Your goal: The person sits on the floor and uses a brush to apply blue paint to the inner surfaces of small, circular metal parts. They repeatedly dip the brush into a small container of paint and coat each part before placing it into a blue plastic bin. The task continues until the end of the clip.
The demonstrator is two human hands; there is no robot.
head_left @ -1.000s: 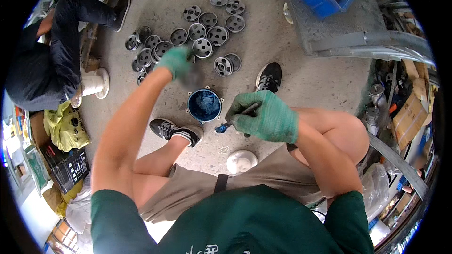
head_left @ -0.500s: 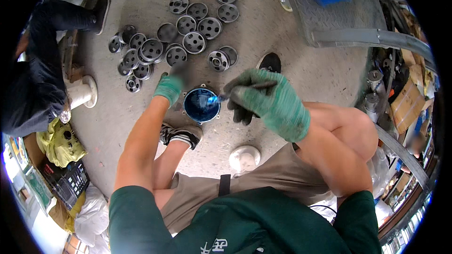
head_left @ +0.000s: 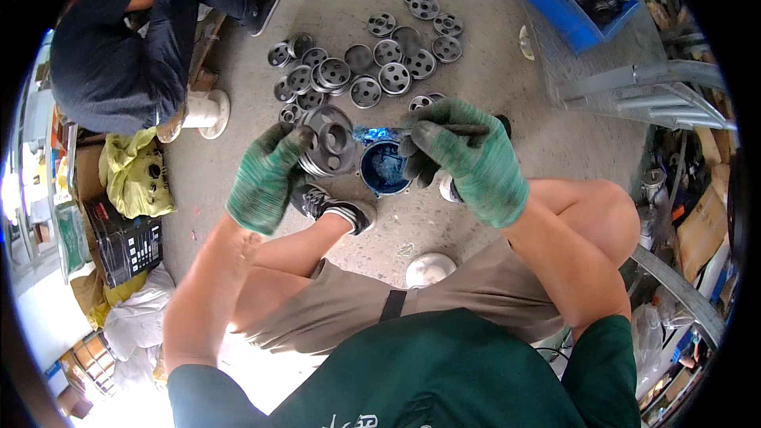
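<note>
My left hand (head_left: 272,170), in a green glove with a dark palm, grips a grey metal wheel (head_left: 337,162) with round holes, raised off the floor and tilted. My right hand (head_left: 468,162), gloved the same way, is closed on a brush (head_left: 376,135) whose bristles are coated in shiny blue. The bristles point left, close to the wheel's edge; whether they touch it I cannot tell. Below the brush stands a round pot (head_left: 384,177) of dark blue liquid, its wall stained blue. My right fingers hide most of the brush handle.
Several more metal wheels (head_left: 394,78) lie loosely grouped on the concrete floor ahead. At the upper right, a blue crate (head_left: 547,12) holds dark wheels. A seated person (head_left: 119,63) is at the upper left, beside a white spool-shaped stand (head_left: 210,113). A yellow bag (head_left: 135,174) lies at left.
My left hand has come back toward me, now with a wheel in it. The brush has risen out of the pot beside that wheel. The view has shifted left.
</note>
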